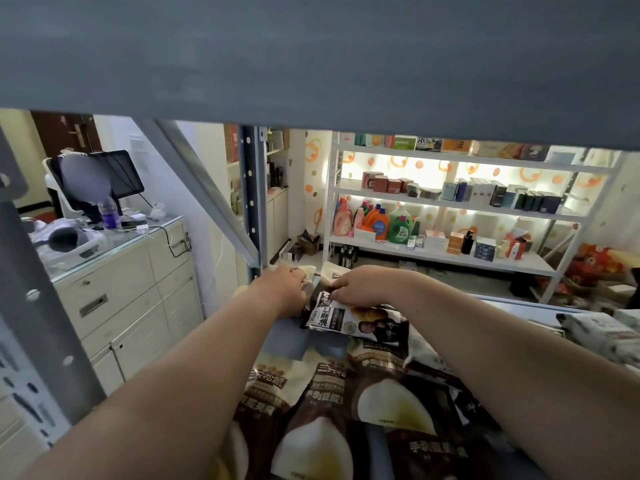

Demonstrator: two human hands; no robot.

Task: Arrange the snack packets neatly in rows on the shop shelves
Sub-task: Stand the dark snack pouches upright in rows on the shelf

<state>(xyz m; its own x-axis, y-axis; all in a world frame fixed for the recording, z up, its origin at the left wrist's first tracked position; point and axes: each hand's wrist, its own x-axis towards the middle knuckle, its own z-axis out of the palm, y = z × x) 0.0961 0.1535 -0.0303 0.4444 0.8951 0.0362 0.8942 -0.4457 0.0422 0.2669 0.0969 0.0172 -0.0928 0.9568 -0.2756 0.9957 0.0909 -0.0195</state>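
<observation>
Seen from a head camera, two bare forearms reach forward over a grey-blue shelf [287,344] that is strewn with snack packets.

Nearest the camera, along the shelf's near edge, lie several large brown and cream packets [311,410], overlapping one another at loose angles, not in a row. At the shelf's right edge a pale printed packet [602,336] lies apart from them.

Further in, towards the shelf's far edge, a smaller dark packet with a white label [349,322] lies tilted, partly on top of the brown ones. The right hand [367,285] rests on its far end, fingers curled down and closed on the packet's top edge. The left hand [284,285] is just beside it, near the shelf's far left corner, fingers bent down onto light-coloured packets [308,271] there; whether they grip one cannot be told.

A grey upright post [252,195] stands at that far left corner, and the underside of the upper shelf [311,57] fills the top of the view.

Beyond the shelf on the left is a cream cabinet [131,292] with a glass top carrying a screen [117,174] and a water bottle [110,213]. At the far wall stands a white lit rack [443,199] holding boxes and coloured detergent bottles [381,221].
</observation>
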